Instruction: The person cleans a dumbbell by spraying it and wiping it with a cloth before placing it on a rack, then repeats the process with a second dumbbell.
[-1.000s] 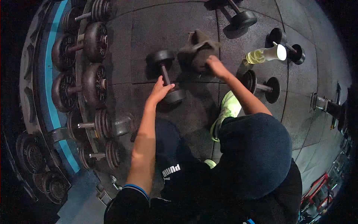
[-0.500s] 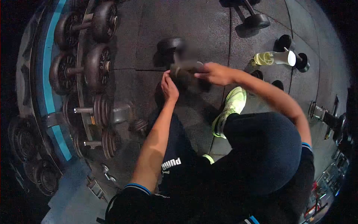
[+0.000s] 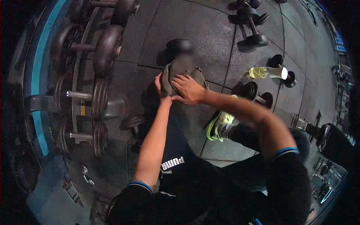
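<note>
1. The grey cloth (image 3: 180, 70) is draped over a dumbbell (image 3: 180, 45) on the rubber floor (image 3: 210, 33), in the middle of the scene, just beyond the knees.
2. Only the far head of that dumbbell is seen, dark and blurred, past the far edge of the cloth; the rest is covered.
3. The left hand (image 3: 160, 87) is closed on the left edge of the cloth, with the fingers curled round the fabric and mostly hidden behind it.
4. The right hand (image 3: 189, 89) is laid on top of the cloth from the right, fingers stretched out and held close together, palm pressed down on the fabric.
5. The two hands are touching at the near edge of the cloth, the right thumb against the left wrist.
6. A spray bottle (image 3: 268, 72) with yellow liquid and a white top is lying on its side to the right, well apart from the hands.
7. A small dumbbell (image 3: 284, 69) is seen just behind the bottle, and another (image 3: 257, 94) just nearer than it.
8. A further dumbbell (image 3: 252, 27) is lying at the far right.
9. A dumbbell rack (image 3: 88, 75) loaded with weights is standing along the left side.
10. A lime-green shoe (image 3: 218, 125) is planted on the floor near and right of the cloth.
</note>
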Action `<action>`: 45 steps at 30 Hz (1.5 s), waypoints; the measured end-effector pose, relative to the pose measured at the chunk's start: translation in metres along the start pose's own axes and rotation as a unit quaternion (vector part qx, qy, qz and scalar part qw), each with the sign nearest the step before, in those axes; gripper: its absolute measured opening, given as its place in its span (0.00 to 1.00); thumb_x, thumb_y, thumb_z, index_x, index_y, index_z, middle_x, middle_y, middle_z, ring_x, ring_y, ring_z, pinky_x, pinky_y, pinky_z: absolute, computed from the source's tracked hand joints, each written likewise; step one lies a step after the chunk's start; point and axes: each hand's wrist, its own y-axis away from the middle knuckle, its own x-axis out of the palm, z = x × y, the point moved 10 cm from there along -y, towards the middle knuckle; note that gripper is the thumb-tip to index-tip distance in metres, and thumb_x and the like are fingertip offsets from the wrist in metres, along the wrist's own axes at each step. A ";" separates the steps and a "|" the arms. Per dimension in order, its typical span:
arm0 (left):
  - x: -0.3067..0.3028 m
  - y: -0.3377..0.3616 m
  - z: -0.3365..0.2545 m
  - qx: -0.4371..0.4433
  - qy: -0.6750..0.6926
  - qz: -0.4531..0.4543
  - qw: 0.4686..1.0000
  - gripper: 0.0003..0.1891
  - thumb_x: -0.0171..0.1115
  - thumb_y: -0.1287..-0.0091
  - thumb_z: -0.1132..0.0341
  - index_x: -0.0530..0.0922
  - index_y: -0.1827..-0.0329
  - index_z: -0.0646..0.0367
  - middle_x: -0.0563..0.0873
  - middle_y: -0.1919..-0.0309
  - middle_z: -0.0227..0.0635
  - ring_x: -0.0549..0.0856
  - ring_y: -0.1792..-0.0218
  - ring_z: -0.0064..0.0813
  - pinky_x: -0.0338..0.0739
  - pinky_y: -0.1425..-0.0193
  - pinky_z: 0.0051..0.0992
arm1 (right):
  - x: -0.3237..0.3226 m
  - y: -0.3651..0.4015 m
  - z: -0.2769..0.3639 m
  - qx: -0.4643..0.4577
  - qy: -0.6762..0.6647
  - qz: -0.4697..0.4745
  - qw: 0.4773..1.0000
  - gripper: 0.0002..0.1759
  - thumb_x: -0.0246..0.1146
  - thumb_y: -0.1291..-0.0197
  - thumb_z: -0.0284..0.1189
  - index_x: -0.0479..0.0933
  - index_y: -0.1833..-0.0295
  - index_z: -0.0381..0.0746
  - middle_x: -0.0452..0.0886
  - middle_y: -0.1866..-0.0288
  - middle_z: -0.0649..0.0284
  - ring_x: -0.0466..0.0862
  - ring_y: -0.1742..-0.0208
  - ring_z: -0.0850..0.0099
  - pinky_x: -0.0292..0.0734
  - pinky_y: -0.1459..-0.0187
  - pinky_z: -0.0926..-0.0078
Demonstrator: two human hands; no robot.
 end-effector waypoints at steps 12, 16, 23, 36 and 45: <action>0.056 0.074 -0.021 0.136 -0.419 0.175 0.880 0.35 0.51 0.20 0.43 0.69 0.22 0.63 0.72 0.24 0.51 0.68 0.22 0.47 0.59 0.19 0.37 | 0.016 0.094 -0.077 0.412 -0.147 -0.369 0.820 0.16 0.58 0.30 0.33 0.80 0.47 0.32 0.83 0.47 0.44 0.81 0.41 0.43 0.73 0.39 0.50; 0.069 0.078 -0.008 0.196 -0.415 0.242 0.855 0.35 0.44 0.17 0.44 0.63 0.19 0.61 0.64 0.19 0.46 0.61 0.18 0.44 0.52 0.16 0.37 | 0.015 0.110 -0.090 0.476 -0.240 -0.334 0.778 0.15 0.59 0.31 0.33 0.80 0.49 0.33 0.82 0.47 0.42 0.79 0.41 0.41 0.73 0.38 0.50; 0.002 0.044 0.024 -0.076 0.047 0.112 0.990 0.36 0.36 0.17 0.37 0.70 0.23 0.57 0.78 0.30 0.34 0.76 0.30 0.35 0.68 0.23 0.34 | 0.025 0.021 0.039 0.182 -0.026 -0.170 0.968 0.24 0.61 0.34 0.38 0.80 0.38 0.34 0.78 0.31 0.47 0.70 0.24 0.49 0.61 0.25 0.47; -0.059 0.004 0.030 0.012 -0.155 -0.016 0.988 0.23 0.51 0.19 0.56 0.73 0.28 0.60 0.81 0.35 0.34 0.79 0.35 0.31 0.69 0.28 0.30 | -0.012 0.088 -0.079 0.363 -0.082 -0.234 0.898 0.18 0.71 0.42 0.29 0.82 0.45 0.40 0.84 0.45 0.49 0.84 0.45 0.50 0.80 0.47 0.58; 0.069 0.124 -0.054 -0.083 -0.145 0.252 0.953 0.26 0.66 0.26 0.46 0.81 0.40 0.62 0.87 0.52 0.30 0.84 0.51 0.22 0.76 0.43 0.25 | -0.070 0.050 -0.038 0.137 -0.168 -0.253 0.943 0.28 0.71 0.48 0.25 0.78 0.38 0.35 0.83 0.39 0.49 0.84 0.38 0.53 0.80 0.40 0.60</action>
